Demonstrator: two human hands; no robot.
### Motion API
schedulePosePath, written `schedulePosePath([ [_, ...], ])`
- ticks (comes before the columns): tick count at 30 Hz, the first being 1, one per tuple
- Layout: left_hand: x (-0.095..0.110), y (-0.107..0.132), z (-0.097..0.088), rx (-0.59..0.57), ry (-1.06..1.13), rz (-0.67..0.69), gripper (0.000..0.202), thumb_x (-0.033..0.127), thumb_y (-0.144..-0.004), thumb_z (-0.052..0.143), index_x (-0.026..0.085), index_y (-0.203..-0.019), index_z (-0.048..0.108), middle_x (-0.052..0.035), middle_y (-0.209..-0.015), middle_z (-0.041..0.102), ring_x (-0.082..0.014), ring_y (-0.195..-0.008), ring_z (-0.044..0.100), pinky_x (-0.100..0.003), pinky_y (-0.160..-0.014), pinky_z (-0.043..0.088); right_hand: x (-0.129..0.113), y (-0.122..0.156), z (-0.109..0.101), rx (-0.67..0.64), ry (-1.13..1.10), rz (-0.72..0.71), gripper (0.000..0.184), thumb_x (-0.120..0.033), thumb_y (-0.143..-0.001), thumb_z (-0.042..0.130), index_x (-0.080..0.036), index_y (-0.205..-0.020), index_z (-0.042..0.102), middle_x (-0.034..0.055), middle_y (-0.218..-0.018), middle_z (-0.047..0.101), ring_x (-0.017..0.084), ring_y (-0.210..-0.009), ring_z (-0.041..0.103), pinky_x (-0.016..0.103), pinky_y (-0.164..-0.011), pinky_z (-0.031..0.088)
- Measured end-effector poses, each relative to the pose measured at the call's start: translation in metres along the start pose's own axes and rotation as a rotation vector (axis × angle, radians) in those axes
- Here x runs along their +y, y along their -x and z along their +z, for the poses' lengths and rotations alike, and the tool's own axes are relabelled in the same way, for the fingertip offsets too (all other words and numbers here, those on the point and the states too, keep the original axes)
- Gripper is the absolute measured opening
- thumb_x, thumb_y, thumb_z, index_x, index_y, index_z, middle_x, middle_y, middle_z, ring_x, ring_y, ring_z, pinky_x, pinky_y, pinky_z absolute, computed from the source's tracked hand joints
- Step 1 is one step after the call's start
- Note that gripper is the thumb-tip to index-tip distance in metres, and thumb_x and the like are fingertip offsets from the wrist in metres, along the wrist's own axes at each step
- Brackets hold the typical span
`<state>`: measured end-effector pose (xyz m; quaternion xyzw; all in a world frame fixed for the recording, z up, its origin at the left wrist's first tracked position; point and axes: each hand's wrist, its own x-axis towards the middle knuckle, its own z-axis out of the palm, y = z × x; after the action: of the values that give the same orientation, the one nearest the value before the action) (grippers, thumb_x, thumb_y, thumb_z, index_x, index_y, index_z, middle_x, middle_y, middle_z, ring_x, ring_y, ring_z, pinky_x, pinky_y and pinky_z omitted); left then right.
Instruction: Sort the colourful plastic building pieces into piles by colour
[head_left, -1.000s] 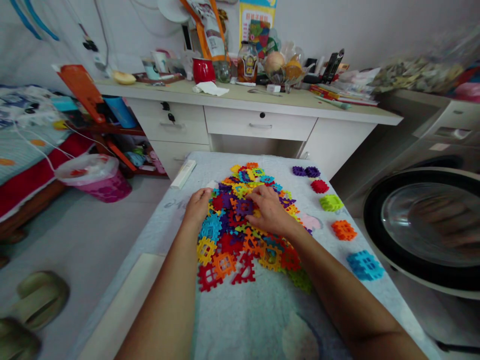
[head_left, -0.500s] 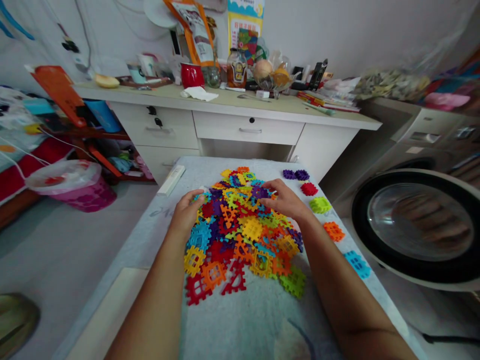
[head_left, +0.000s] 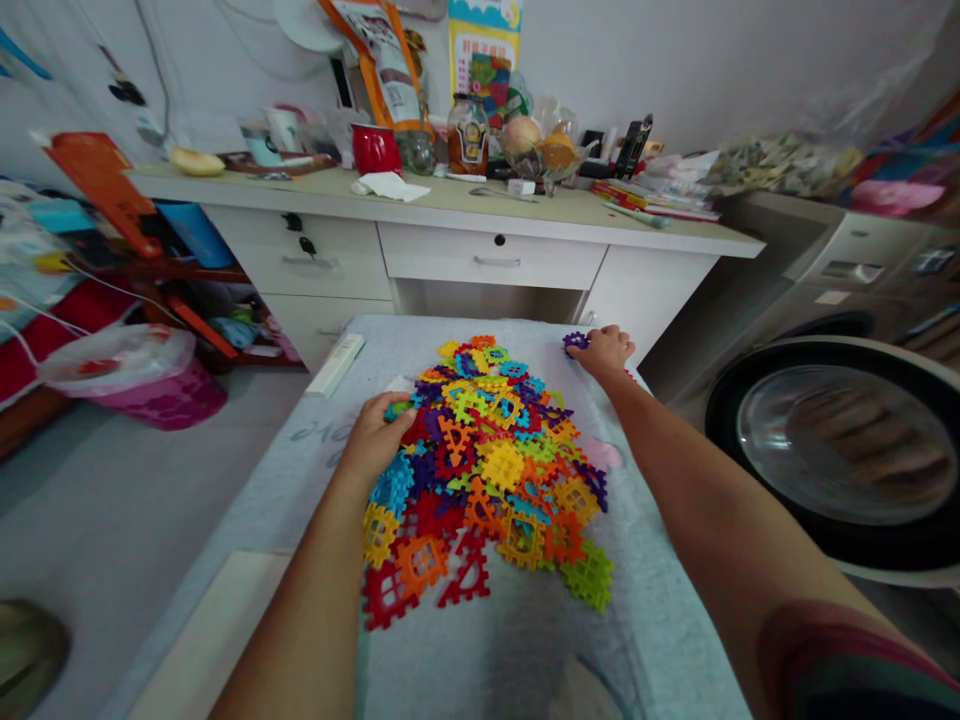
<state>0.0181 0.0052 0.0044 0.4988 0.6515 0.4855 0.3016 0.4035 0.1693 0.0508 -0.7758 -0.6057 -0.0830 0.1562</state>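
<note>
A heap of colourful plastic interlocking tiles (head_left: 499,465) with toothed edges is spread over the cloth-covered table. At its left edge, my left hand (head_left: 375,430) has its thumb and fingers closed around a blue-and-green bit of interlocking tile (head_left: 399,408). Over at the far right corner, my right hand (head_left: 609,350) is closed, its fingertips at a purple interlocking tile (head_left: 575,342). That hand covers most of what lies beneath it, and my forearm hides much of the table's right side.
A white box (head_left: 336,365) lies at the table's far left. Beyond stands a white desk (head_left: 495,250) with a jar (head_left: 468,135) and a red pot (head_left: 376,150). A washing machine (head_left: 825,250) with its round door open is on the right; a pink bin (head_left: 165,385) stands left.
My right hand has moved from above the heap to the purple tiles at the far right corner. My left hand stays at the heap's left edge, slightly lower.
</note>
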Motion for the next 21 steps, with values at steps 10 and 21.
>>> schedulePosePath([
  [10, -0.004, -0.001, 0.001, -0.025, -0.074, -0.012, 0.043, 0.044, -0.074, 0.064, 0.023, -0.111, 0.070, -0.0067, -0.123, 0.061, -0.0234, -0.109, 0.060, -0.041, -0.105, 0.045, 0.007, -0.008, 0.018, 0.031, 0.107, -0.038, 0.062, -0.060, -0.084, 0.057, -0.009, -0.118, 0.069, 0.0222, -0.133, 0.050, 0.039, -0.125, 0.036, 0.059, -0.107, 0.018],
  [21, -0.007, -0.001, 0.000, -0.023, -0.008, -0.019, 0.043, 0.043, -0.073, 0.068, 0.022, -0.110, 0.070, -0.0049, -0.108, 0.067, -0.0215, -0.100, 0.062, -0.038, -0.098, 0.049, -0.014, 0.026, -0.019, 0.040, -0.253, -0.051, 0.040, -0.045, -0.085, 0.064, -0.015, -0.110, 0.073, 0.0182, -0.126, 0.060, 0.033, -0.114, 0.053, 0.047, -0.098, 0.041],
])
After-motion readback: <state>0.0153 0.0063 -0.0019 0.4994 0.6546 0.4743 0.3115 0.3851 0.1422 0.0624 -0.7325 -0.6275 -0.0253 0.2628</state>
